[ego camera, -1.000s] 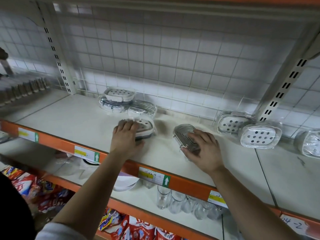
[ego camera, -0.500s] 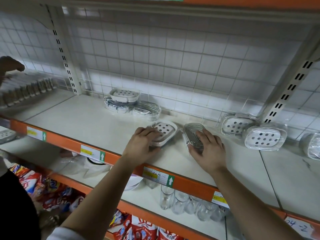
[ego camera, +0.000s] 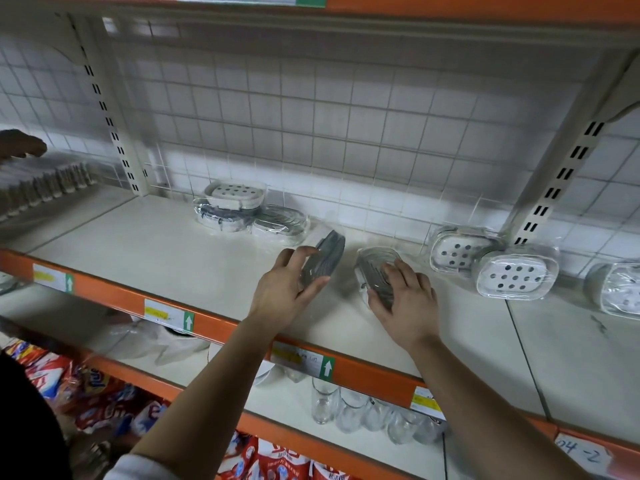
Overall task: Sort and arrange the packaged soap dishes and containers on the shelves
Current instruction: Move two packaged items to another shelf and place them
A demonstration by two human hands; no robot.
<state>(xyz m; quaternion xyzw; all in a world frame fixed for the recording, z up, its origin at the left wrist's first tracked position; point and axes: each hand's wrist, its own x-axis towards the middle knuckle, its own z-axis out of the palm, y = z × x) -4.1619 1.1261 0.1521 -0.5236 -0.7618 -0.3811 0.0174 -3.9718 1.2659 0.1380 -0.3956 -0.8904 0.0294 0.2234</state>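
My left hand [ego camera: 287, 285] pinches a grey soap dish [ego camera: 323, 261] in clear wrap, with the thumb on the near side and the fingers on the far side. The dish stands on its edge, tilted, and I cannot tell if its lower edge touches the shelf [ego camera: 156, 247]. My right hand [ego camera: 405, 306] lies over a ribbed soap dish [ego camera: 375, 271]. The fingers are bent over its top and the thumb holds its near end, so it is gripped. The two dishes are near each other but apart, with a narrow gap of bare shelf between them.

Behind the left hand, against the tiled back wall, a white dish with holes [ego camera: 235, 195] sits on a dark wrapped dish [ego camera: 221, 220], and a clear dish [ego camera: 280, 220] lies just beside them. To the right of my right hand two more white dishes [ego camera: 516, 277] lean together near the slotted upright [ego camera: 554, 188]. One more package [ego camera: 620, 292] is at the far right, cut by the picture edge.

The orange front rail [ego camera: 225, 327] runs under both wrists. To the left of the left hand there is wide bare shelf, as far as the left upright. There is also bare shelf in front of the right hand and to its right. Below the rail stand drinking glasses [ego camera: 346, 407].
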